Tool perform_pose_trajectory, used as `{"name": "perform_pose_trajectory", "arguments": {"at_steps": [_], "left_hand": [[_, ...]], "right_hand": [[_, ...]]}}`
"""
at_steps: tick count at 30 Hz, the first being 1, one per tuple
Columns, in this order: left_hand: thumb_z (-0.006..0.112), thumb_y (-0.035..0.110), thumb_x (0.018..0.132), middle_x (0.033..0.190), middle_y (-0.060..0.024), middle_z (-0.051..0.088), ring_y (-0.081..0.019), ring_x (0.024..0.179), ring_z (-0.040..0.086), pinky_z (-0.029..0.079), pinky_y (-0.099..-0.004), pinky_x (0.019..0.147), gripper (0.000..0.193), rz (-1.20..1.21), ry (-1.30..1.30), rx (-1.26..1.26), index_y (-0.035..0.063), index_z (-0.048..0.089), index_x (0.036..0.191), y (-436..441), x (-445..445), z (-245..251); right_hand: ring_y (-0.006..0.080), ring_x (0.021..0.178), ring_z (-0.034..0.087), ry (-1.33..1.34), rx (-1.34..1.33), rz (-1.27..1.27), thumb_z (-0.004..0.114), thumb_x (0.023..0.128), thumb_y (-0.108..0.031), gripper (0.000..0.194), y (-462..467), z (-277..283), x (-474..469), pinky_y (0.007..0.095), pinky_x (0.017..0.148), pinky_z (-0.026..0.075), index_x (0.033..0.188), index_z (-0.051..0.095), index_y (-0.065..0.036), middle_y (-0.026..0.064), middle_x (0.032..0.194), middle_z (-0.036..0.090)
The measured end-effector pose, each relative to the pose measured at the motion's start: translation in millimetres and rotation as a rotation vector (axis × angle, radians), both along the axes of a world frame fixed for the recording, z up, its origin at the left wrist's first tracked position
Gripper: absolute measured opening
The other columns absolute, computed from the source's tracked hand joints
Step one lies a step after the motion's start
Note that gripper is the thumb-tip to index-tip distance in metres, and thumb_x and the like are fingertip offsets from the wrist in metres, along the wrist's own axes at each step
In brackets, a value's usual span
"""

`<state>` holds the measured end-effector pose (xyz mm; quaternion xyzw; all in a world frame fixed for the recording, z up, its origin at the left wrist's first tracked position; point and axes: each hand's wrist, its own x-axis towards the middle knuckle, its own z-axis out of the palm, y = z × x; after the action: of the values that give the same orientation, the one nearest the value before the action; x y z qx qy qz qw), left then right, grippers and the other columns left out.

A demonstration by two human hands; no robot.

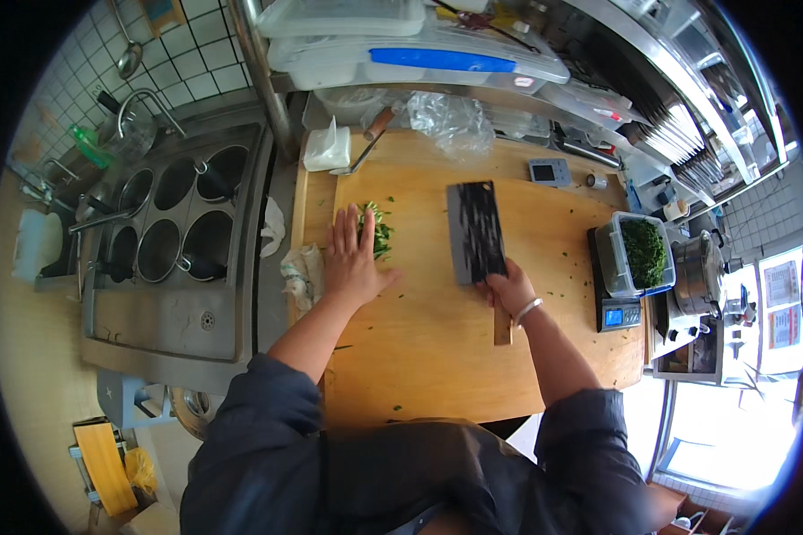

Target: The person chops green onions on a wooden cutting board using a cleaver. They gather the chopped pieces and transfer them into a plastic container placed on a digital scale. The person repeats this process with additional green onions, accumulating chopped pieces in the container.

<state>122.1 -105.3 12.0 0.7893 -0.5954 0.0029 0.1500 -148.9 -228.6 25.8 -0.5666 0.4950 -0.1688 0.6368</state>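
Note:
My left hand (356, 261) is spread flat over the left part of a wooden cutting board (428, 354), its fingers beside and partly over a small heap of chopped greens (380, 233). Whether the palm touches the board I cannot tell. My right hand (510, 286) grips a cleaver (476, 231) by its wooden handle. The dark, streaked blade points away from me and shows its broad side. At the right edge, a clear plastic container (613, 257) holds chopped leafy greens (644, 254) and sits on a digital scale (619, 317) with a lit display.
Left of the board is a steel cooker with several round wells (159, 251). A crumpled cloth (303, 275) lies at the board's left edge. Behind are a ladle (365, 155), a plastic bag (452, 124) and a small grey device (549, 172). A lidded pot (698, 274) stands at right.

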Motion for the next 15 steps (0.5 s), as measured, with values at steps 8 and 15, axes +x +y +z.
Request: {"name": "perform_pose_trajectory", "arguments": {"at_steps": [8,15], "left_hand": [[0.057,0.055,0.079,0.143,-0.0278,0.021,-0.0387,0.133,0.023,0.022,-0.0473,0.107,0.093,0.14,0.144,-0.084,0.0038,0.013,0.144,-35.3,12.0,-4.6],[0.064,0.044,0.079,0.132,-0.0299,0.038,-0.0441,0.121,0.037,0.032,-0.0472,0.101,0.072,0.145,0.387,-0.492,-0.0026,0.041,0.128,-32.9,7.7,-13.8]], "right_hand": [[0.0153,0.047,0.052,0.178,-0.053,0.256,0.056,0.078,-0.008,0.018,9.4,10.4,111.5,0.0299,0.043,0.044,0.091,0.048,0.0,0.0087,0.064,0.057],[0.0165,0.047,0.054,0.042,0.039,0.162,0.057,0.077,-0.009,0.018,85.2,1.5,141.9,0.0302,0.042,0.046,0.088,0.047,0.0,0.0086,0.062,0.056]]}}
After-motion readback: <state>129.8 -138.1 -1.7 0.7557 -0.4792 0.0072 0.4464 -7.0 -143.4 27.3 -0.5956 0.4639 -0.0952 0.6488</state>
